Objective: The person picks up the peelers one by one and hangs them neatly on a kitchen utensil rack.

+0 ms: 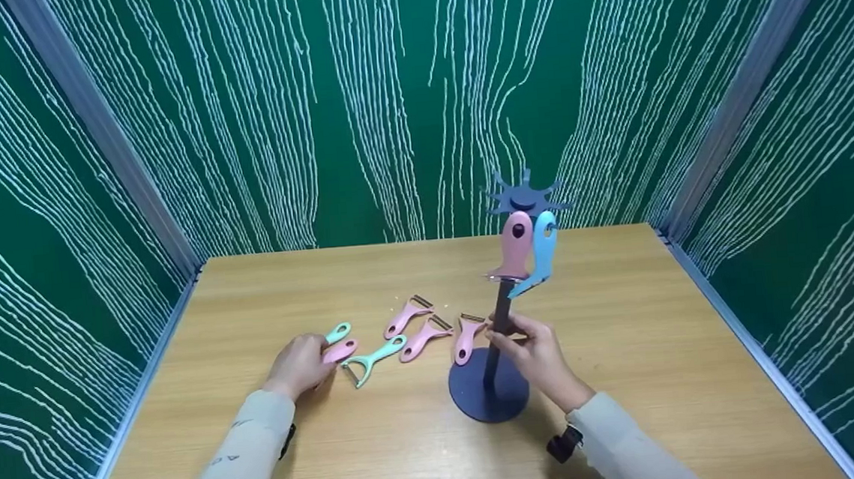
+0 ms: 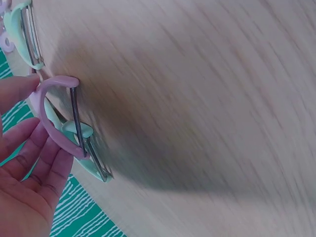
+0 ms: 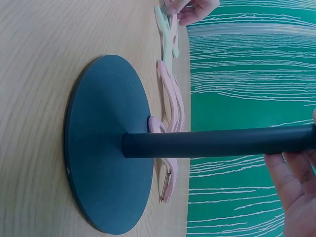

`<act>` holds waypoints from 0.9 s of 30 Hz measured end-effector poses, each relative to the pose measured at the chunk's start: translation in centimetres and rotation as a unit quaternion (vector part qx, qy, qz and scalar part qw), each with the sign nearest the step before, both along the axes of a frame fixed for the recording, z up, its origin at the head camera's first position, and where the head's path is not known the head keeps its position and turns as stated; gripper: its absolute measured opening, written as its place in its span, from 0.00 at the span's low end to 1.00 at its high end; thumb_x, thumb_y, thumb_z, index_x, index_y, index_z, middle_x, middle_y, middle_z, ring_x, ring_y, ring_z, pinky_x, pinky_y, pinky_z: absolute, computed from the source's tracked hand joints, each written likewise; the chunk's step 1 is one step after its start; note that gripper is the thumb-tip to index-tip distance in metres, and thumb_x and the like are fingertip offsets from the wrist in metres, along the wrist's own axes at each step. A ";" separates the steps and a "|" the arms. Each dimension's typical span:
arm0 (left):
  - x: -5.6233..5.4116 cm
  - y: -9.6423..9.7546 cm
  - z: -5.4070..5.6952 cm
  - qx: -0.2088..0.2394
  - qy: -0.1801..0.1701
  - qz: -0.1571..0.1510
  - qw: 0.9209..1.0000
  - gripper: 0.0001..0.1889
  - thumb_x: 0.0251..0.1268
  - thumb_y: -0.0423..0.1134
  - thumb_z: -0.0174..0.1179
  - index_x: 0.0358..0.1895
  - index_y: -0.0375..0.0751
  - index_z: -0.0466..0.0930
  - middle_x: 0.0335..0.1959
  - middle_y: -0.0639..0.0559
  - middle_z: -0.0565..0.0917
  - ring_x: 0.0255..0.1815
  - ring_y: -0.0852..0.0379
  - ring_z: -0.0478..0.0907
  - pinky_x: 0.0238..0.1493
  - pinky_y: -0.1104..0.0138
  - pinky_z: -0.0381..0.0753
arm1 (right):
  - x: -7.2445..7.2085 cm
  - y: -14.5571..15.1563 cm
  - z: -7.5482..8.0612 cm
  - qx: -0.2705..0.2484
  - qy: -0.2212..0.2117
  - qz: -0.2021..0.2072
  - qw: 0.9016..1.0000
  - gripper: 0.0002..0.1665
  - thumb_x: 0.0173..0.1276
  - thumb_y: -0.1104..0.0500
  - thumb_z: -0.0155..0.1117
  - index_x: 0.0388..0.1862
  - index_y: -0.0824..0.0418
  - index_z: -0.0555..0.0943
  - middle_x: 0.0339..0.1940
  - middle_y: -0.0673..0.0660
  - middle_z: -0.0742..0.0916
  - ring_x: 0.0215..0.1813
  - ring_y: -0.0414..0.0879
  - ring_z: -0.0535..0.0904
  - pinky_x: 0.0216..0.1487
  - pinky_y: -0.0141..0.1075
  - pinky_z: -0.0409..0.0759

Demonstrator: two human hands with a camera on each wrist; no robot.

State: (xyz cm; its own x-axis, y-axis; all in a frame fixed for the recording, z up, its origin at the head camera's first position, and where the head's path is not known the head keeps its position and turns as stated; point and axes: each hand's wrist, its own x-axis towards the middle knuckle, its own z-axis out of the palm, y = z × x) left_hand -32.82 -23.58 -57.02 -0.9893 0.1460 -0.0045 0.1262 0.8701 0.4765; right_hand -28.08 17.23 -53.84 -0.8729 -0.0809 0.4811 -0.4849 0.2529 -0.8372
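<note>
My left hand (image 1: pixel 299 365) pinches a pink peeler (image 2: pixel 45 116) between thumb and fingers near its head. Behind it, a mint green peeler (image 2: pixel 76 129) lies on the table, its handle poking out past my fingers in the head view. My right hand (image 1: pixel 541 359) holds the upright pole (image 3: pixel 212 143) of a dark stand, whose round base (image 1: pixel 475 394) rests on the table. From the stand's spiked top (image 1: pixel 523 200) hang a pink peeler (image 1: pixel 516 244) and a blue peeler (image 1: pixel 545 242), side by side by the holes in their handles.
Between my hands lie another mint green peeler (image 1: pixel 379 354) and three pink peelers, the nearest to the stand (image 1: pixel 467 340) almost at its base. The wooden table (image 1: pixel 382 453) is bounded by green walls (image 1: pixel 358 109) with white streaks.
</note>
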 end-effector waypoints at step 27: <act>-0.2 0.0 3.4 0.045 0.032 0.008 0.998 0.18 0.73 0.36 0.71 0.60 0.32 0.87 0.50 0.40 0.90 0.42 0.49 0.82 0.53 0.51 0.86 | 0.1 0.2 0.1 0.007 -0.029 0.001 1.000 0.08 0.71 0.72 0.73 0.48 0.71 0.89 0.43 0.66 0.94 0.46 0.42 0.90 0.46 0.31 0.90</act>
